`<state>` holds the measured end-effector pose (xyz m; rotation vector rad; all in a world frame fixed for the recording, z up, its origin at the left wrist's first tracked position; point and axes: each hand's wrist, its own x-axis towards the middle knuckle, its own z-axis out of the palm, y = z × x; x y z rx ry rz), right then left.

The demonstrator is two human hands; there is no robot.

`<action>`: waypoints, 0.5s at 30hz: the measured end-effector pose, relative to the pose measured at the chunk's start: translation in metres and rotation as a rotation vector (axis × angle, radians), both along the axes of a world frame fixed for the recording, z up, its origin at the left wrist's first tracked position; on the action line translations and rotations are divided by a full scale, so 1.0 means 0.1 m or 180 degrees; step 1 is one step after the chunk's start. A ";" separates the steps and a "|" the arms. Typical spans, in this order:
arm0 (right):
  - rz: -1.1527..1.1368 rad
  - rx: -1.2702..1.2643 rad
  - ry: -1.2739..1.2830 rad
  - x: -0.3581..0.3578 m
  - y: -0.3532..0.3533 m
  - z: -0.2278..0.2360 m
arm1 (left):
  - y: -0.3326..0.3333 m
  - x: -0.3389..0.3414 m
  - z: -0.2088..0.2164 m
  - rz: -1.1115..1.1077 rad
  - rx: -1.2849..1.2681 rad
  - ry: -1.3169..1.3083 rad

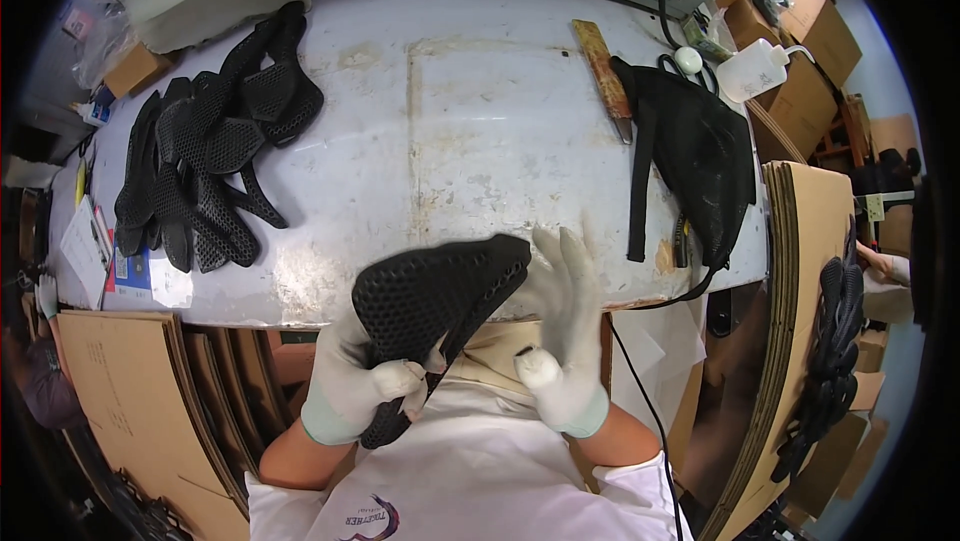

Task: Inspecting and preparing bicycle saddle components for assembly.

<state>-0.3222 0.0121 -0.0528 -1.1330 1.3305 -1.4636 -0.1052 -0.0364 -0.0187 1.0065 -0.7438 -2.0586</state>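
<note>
Left grip [345, 371], white-gloved, is pinching a black honeycomb-textured mesh piece [420, 291]: thumb is pressing on the near face, at least one fingertip is showing at its edge, the rest are hiding behind. Right grip [570, 341], also gloved, is holding nothing; fingers are pointing to 12 and spreading apart from the thumb, palm side facing the piece.

Key relation: the piece is sitting at 1 o'clock from the left grip and at 10 from the right one, over the worktop's [480, 141] near edge. Its long axis is running 7 to 1: broad lobe is bulging toward 11, narrow tail is dropping to 7 below the left thumb. Left hand is the nearer one, already in contact. Piece's 1 o'clock end is lying just beside the right fingers; can't tell whether they're touching.

Around it: pile of similar mesh pieces [180, 156] is lying at 10 on the worktop. At 1, a worn-handled scraper [602, 66] is lying next to a black strapped pouch [695, 131], blade end pointing to about 5. White squeeze bottle [755, 71] is standing out past the pouch. Cardboard sheets [120, 371] are stacking up at 8, below worktop level.
</note>
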 end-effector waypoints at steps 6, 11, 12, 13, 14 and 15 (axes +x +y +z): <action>0.1074 0.0201 0.1002 -0.40 -0.26 0.50 | 0.09 0.15 -0.01 -0.0514 0.0181 0.0292; 0.2115 -0.0307 0.0886 -0.47 -0.34 0.51 | 0.08 0.15 -0.10 -0.1124 0.0425 0.0293; 0.2114 -0.0305 0.0884 -0.46 -0.33 0.48 | 0.07 0.18 -0.16 -0.1286 0.0194 0.0407; 0.2071 -0.0635 0.0973 -0.44 -0.32 0.45 | 0.06 0.21 -0.21 -0.1441 -0.0038 0.0515; 0.2025 -0.0967 0.1057 -0.43 -0.32 0.44 | 0.05 0.24 -0.24 -0.1434 -0.0036 0.0506; 0.2031 -0.0971 0.1047 -0.42 -0.28 0.44 | 0.03 0.27 -0.27 -0.1603 -0.0097 0.0486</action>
